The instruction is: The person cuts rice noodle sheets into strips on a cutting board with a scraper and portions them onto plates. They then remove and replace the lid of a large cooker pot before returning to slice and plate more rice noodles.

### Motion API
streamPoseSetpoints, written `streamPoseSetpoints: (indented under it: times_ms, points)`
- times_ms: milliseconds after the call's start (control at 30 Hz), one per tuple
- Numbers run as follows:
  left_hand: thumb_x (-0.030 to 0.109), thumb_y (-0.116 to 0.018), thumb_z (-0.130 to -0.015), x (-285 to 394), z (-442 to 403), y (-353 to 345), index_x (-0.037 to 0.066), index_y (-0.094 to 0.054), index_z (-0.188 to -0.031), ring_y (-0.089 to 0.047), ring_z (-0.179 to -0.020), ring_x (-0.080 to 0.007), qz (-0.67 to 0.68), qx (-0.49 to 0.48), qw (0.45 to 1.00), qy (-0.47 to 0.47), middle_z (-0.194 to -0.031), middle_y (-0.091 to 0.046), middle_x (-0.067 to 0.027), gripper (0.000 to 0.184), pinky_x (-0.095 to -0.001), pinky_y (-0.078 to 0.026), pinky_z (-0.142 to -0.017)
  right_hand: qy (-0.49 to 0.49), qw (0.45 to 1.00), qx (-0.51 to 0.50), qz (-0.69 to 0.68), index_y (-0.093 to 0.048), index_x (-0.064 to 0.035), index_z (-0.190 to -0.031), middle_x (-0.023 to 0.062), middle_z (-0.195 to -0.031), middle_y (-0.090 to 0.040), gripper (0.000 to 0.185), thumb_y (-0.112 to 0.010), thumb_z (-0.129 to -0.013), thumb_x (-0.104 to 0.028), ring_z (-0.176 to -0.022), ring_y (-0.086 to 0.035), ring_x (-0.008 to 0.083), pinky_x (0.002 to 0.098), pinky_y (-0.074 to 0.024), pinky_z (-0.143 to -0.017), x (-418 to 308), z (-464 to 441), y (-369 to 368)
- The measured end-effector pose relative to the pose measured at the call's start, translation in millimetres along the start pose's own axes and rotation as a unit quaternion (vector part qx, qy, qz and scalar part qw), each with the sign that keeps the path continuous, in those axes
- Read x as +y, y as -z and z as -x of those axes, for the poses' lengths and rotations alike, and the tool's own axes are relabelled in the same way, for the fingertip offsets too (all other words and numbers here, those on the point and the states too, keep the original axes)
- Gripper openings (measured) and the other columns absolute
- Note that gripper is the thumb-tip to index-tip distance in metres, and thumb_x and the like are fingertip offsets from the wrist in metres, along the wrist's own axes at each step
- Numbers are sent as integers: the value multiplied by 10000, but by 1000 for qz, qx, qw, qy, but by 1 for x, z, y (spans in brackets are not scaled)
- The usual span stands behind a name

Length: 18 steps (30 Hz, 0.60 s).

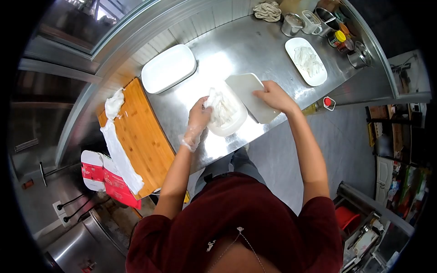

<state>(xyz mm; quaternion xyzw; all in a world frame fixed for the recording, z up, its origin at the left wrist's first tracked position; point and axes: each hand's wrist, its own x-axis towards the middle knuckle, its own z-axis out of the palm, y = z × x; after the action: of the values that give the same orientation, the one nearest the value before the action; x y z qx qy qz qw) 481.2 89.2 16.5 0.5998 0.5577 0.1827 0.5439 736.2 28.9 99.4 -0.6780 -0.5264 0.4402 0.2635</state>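
My left hand [199, 117], in a clear plastic glove, has its fingers closed at the left side of a heap of white strips [222, 109]. The heap lies in a white dish [234, 126] near the front edge of the steel counter. My right hand [271, 95] grips a flat, pale rectangular board [255, 100] by its upper right side, thumb on top. The board is tilted beside the dish's right side, and part of its edge overlaps the dish's rim in view.
A wooden board [141, 132] with white cloth [119, 154] lies left. Stacked white plates [167, 68] stand behind. At the right are a plate [314, 81] of white strips and several jars [337, 38]. The steel counter [255, 41] ends before my body.
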Motion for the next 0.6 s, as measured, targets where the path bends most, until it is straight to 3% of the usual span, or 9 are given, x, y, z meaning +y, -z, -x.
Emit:
streamPoseSetpoints:
  times_ms: [100,200,400,533,600]
  points:
    - [33,-568,-781,-2,-3,2,38,-527,-1183,-557,-974,-315,-194,25,962,-189,-1061,-576,-154,405,-360,-435,-880,-32,998,17,-50,-618,51,-929,178,-767,-639,284,-553,-780,-182,-690,-620,241,337,-473,-661,2,19,-7]
    - [22,-602,-745,0,-1,-7,46,-554,-1143,-522,-994,-314,-253,170,910,-280,-1036,-569,-127,402,-365,-422,-894,-51,996,43,-68,-614,56,-922,123,-764,-640,272,-560,-803,-183,-673,-602,172,302,-472,-637,15,30,-16]
    - [24,-635,-714,-4,7,-7,51,-611,-1040,-493,-1009,-309,-235,101,927,-273,-1104,-542,-122,327,-368,-414,-895,-66,978,110,-164,-598,72,-964,132,-800,-649,296,-560,-803,-173,-707,-611,171,298,-478,-647,37,68,-21]
    - [36,-621,-720,-3,9,-12,67,-615,-1058,-515,-972,-296,-333,112,870,-345,-1045,-569,-120,339,-365,-411,-886,-80,966,139,-200,-592,77,-975,102,-820,-644,278,-555,-826,-155,-723,-600,139,279,-478,-642,34,96,-23]
    - [53,-625,-721,-1,12,-8,78,-617,-1064,-507,-993,-289,-281,112,899,-315,-1071,-560,-114,344,-367,-404,-891,-97,962,155,-202,-593,75,-972,90,-822,-642,270,-558,-837,-157,-723,-596,131,275,-476,-639,39,109,-22]
